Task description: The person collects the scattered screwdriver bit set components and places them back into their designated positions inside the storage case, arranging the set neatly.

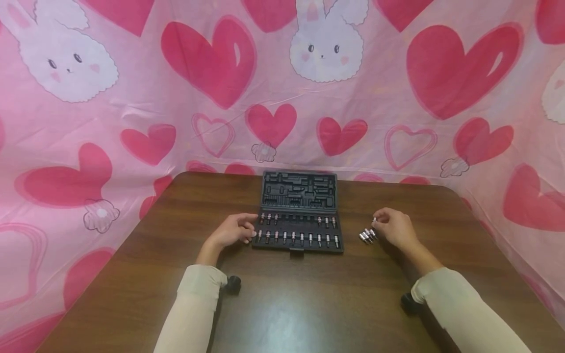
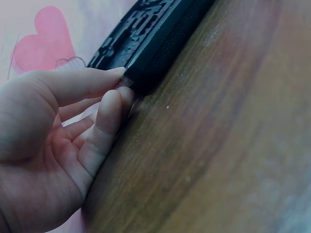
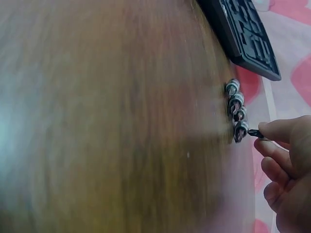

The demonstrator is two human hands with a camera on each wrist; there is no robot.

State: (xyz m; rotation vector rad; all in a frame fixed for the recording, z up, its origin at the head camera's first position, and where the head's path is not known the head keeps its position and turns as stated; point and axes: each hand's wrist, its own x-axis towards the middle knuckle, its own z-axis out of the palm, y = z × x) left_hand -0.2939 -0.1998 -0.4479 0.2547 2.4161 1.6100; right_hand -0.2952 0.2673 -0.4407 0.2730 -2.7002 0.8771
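Worktable with bit-socket set, seen from above. A pink cloth [image 1: 379, 103] printed with hearts, two full rabbit heads and part of a third hangs behind one brown wood-grain table [image 1: 291, 304]. Two pale sleeves [image 1: 187, 309] reach in from the near side. One black moulded case [image 1: 297, 225] stands open at the table's middle, its recessed lid raised at the rear and one latch tab [image 1: 296, 252] projecting at the front. Of two hands, the left hand [image 1: 231, 230] lies at the case's left edge, fingers relaxed and fingertips touching it; the right hand [image 1: 395, 226], right of the case, is narrowed, thumb and finger pinching one bit socket [image 3: 254, 133]. Two black wrist units [image 1: 234, 285] sit at the cuffs, one per arm. Sixteen metal bit sockets [image 1: 302, 239] occupy the case: ten in the front row, six in the rear row, the latter as three at the left and three at the right. Four loose bit sockets [image 3: 236, 101] lie side by side on the table, well apart from the case and just beside the pinched one; whether these touch it cannot be told.
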